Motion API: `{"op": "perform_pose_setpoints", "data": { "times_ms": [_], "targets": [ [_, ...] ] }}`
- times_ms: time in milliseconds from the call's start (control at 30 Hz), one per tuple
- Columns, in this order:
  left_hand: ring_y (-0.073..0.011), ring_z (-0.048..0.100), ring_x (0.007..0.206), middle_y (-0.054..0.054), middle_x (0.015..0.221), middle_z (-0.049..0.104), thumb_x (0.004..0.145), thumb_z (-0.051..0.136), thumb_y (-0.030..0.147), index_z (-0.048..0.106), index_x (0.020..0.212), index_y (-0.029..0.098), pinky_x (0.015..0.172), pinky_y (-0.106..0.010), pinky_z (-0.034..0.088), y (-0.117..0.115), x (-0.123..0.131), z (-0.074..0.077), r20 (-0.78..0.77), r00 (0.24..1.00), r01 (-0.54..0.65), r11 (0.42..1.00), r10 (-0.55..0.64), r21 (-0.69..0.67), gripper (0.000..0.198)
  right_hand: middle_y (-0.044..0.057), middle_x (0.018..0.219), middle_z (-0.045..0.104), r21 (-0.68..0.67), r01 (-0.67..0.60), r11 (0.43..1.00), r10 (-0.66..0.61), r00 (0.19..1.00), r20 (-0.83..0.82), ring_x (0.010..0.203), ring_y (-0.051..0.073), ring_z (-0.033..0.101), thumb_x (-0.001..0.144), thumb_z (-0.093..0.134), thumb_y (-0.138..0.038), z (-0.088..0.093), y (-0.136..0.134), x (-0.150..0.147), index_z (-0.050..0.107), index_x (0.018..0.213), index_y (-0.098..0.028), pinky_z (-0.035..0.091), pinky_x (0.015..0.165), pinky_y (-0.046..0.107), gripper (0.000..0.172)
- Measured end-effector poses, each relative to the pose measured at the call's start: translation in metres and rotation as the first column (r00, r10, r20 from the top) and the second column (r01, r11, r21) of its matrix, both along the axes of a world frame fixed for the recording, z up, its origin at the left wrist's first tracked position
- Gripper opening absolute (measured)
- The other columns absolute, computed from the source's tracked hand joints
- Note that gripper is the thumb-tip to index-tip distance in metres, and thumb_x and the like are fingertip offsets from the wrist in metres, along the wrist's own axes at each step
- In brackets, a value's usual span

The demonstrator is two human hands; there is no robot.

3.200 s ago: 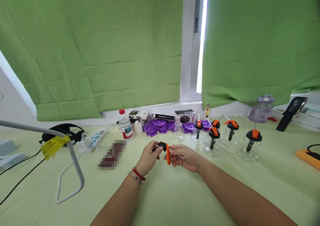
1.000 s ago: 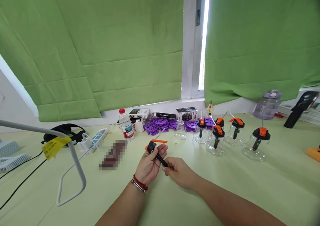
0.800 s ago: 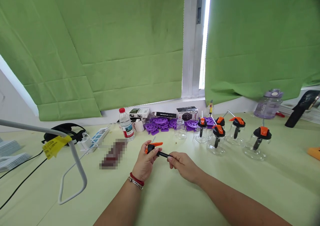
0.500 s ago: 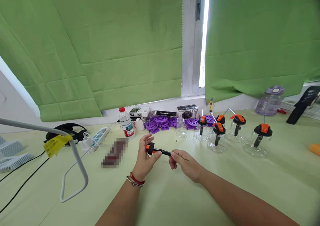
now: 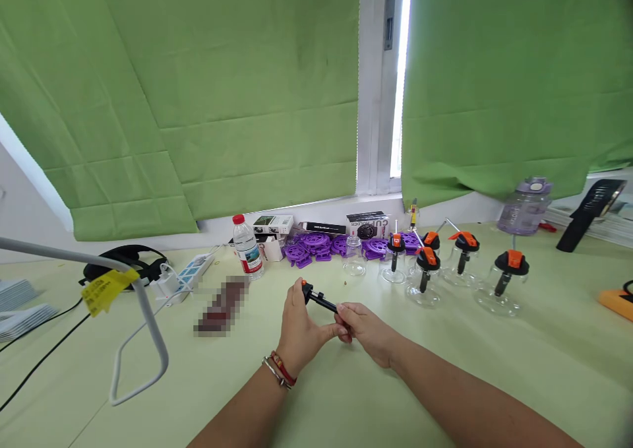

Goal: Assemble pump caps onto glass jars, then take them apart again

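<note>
Evidently both hands are busy with one piece, held to the right of the water bottle (image 5: 248, 248) and nearer the wearer. The left hand (image 5: 302, 332) is spread wide, fingers against the orange-and-black lid (image 5: 307, 292), thumb stretched across toward the other hand's fingertips. A black handle (image 5: 324, 302) slants from the lid, and the right hand (image 5: 368, 332) pinches its other end — a closed grip that hides the tip. To do this well, I would brace the lid squarely with the left fingers, keep the handle straight, and press or turn gently; pushed askew, it could slip or twist. Whether lid and handle are firmly joined, I cannot tell.

Now the tabletop (image 5: 336, 402), pale yellow-green. Left of the water bottle are a bent metal frame (image 5: 49, 250) with a yellow tag (image 5: 109, 291), a black headset (image 5: 91, 268) and a power strip (image 5: 195, 271). Right of it come small boxes (image 5: 273, 224), purple plastic parts (image 5: 316, 240), a lidless glass jar (image 5: 355, 263), then five jars (image 5: 423, 296) with similar lids. Behind the bottle — and across the room's back — hang green blinds (image 5: 237, 105), parted by a white window frame (image 5: 370, 105).
</note>
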State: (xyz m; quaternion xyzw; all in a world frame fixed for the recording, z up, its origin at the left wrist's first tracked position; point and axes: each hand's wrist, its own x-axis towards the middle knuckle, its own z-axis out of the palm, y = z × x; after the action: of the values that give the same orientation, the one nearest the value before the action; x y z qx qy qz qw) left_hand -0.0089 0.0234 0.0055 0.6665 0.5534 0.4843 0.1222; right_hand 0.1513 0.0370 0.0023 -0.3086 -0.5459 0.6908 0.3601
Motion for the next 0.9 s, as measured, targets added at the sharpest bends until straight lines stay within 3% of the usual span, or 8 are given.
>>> {"op": "perform_pose_setpoints", "data": {
  "times_ms": [233,467,667,900],
  "targets": [
    [-0.0328,0.047,0.11,-0.013,0.115,0.05,0.043,0.081,0.041,0.035,0.127,0.017,0.093,-0.049,0.038,0.0,0.001,0.001,-0.076,0.997,-0.03,0.999,0.029,-0.023,0.099,-0.006,0.053,0.035,0.027,-0.026,0.999,0.024,0.997,0.075,0.052,0.009,0.033,0.083,0.046,-0.053,-0.004,-0.001,-0.004,0.037,0.062,-0.019,0.027,0.055,0.025,0.041],
    [-0.0286,0.052,0.106,-0.011,0.112,0.052,0.048,0.081,0.044,0.036,0.117,0.018,0.091,-0.046,0.042,0.004,-0.007,0.004,0.095,0.995,-0.037,0.997,0.043,-0.06,0.086,-0.003,0.056,0.049,0.098,0.03,0.995,-0.044,0.988,0.147,0.055,0.01,0.039,0.087,0.038,-0.052,-0.003,-0.001,-0.007,0.044,0.068,-0.018,0.031,0.06,0.026,0.039],
    [-0.0269,0.05,0.105,-0.011,0.113,0.05,0.046,0.081,0.043,0.034,0.118,0.018,0.091,-0.043,0.041,0.002,-0.003,0.003,-0.063,0.998,0.01,0.998,-0.014,-0.063,0.09,-0.003,0.054,0.046,0.035,0.002,0.999,-0.006,0.994,0.109,0.055,0.01,0.042,0.086,0.041,-0.052,-0.007,-0.002,-0.006,0.04,0.061,-0.019,0.034,0.061,0.027,0.042],
    [-0.0252,0.05,0.098,-0.008,0.107,0.048,0.04,0.079,0.043,0.032,0.117,0.019,0.086,-0.039,0.042,0.0,0.005,-0.001,-0.167,0.986,-0.015,0.997,0.001,-0.078,0.094,-0.007,0.049,0.036,-0.067,0.033,0.997,-0.026,0.995,0.101,0.052,0.011,0.045,0.08,0.048,-0.055,-0.007,-0.006,-0.012,0.038,0.061,-0.02,0.036,0.059,0.026,0.042]
  ]
}}
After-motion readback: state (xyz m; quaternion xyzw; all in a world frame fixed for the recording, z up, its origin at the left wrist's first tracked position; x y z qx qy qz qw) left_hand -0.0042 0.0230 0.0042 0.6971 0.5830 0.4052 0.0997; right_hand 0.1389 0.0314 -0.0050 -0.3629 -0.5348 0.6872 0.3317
